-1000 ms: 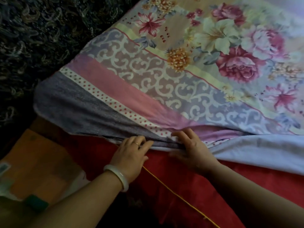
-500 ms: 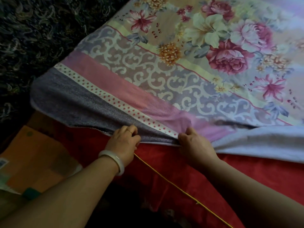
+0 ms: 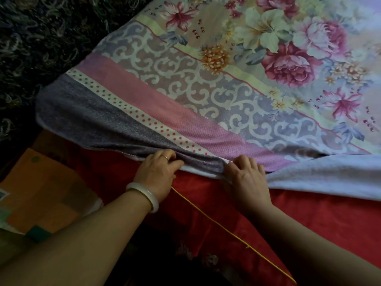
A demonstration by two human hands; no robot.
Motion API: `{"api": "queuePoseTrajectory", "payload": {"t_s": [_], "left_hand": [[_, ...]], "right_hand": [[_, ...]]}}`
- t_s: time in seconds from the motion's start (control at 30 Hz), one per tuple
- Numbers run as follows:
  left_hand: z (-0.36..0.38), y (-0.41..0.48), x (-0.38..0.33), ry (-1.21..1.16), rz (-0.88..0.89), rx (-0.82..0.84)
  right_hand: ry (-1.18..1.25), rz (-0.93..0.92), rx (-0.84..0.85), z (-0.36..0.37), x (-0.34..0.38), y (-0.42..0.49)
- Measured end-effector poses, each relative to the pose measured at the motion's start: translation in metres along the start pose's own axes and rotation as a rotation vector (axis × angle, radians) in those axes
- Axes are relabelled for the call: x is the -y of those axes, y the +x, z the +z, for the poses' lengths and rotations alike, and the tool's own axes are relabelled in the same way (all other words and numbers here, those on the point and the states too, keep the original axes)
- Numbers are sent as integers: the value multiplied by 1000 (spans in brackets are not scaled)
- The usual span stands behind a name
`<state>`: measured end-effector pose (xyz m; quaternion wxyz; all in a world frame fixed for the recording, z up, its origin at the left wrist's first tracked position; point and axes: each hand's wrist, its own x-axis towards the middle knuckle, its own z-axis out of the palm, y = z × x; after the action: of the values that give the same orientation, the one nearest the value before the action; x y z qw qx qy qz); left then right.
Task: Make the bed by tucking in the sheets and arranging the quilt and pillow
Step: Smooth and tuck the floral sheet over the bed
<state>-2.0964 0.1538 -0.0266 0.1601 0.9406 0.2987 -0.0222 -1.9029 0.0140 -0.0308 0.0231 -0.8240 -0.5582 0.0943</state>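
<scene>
Left hand [image 3: 157,172] and right hand [image 3: 247,176] each clamp their grip on the floral sheet [image 3: 185,96] edge.

I'm seeing the left hand [image 3: 156,174] wearing a thin gold ring [image 3: 165,157] at its twelve o'clock and a pale bangle [image 3: 147,193] circling the wrist at seven o'clock; both forearms [image 3: 92,234] are showing bare.

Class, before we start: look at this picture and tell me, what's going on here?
A person is making a bed. The left hand, which wears a white bangle, and the right hand both grip the near edge of the floral bedsheet with a grey-purple border. They bunch it just above the red fabric cover. That edge is not yet tucked in. A pale lilac cloth lies to the right.
</scene>
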Motion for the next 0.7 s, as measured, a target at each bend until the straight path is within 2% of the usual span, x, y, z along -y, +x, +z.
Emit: {"api": "queuePoseTrajectory", "payload": {"t_s": [0.17,0.27,0.43,0.53,0.7], "left_hand": [[-1,5,-8,12,-65,121],[0,4,-9,2,-84,88],[0,-6,-7,-64,-2,86],[0,-13,-6,-110,75,118],[0,-20,-3,-149,79,175]], "right_hand": [[54,-70,96,-4,3,1],[73,-48,115,-6,2,-4],[57,-102,93,-6,2,-15],[58,-167,124,-4,2,-19],[6,-162,209,-13,8,-13]]}}
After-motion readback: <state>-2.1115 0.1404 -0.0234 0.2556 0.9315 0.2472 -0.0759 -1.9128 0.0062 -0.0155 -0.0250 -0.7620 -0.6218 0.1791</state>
